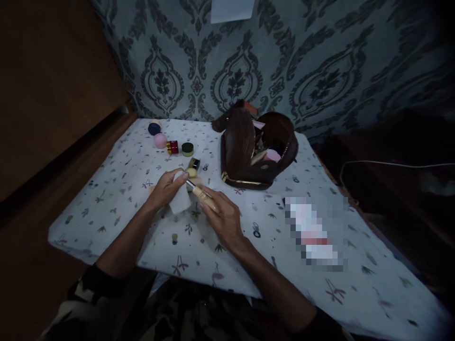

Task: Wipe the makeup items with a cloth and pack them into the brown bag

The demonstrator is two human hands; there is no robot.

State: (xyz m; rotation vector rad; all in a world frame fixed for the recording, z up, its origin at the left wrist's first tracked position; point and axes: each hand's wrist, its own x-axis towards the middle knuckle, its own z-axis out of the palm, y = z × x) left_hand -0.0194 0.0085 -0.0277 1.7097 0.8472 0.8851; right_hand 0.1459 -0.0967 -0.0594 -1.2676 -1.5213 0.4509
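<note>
left hand (167,188): white tissue (180,199) | right hand (223,219): tube (204,195) | brown bag (254,151) behind

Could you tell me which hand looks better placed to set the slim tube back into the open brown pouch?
Probably the right hand: it grips the slim tube and is on the brown pouch side. The left hand holds a white wipe.

Beyond the grip, an open brown pouch (249,151) rests on the floral tablecloth (117,199). Farther left stand a navy jar (154,127), pink jar (160,140), red container (173,147) and green-lidded jar (187,149); a small, possibly yellow, pot (191,172) lies nearest.
</note>
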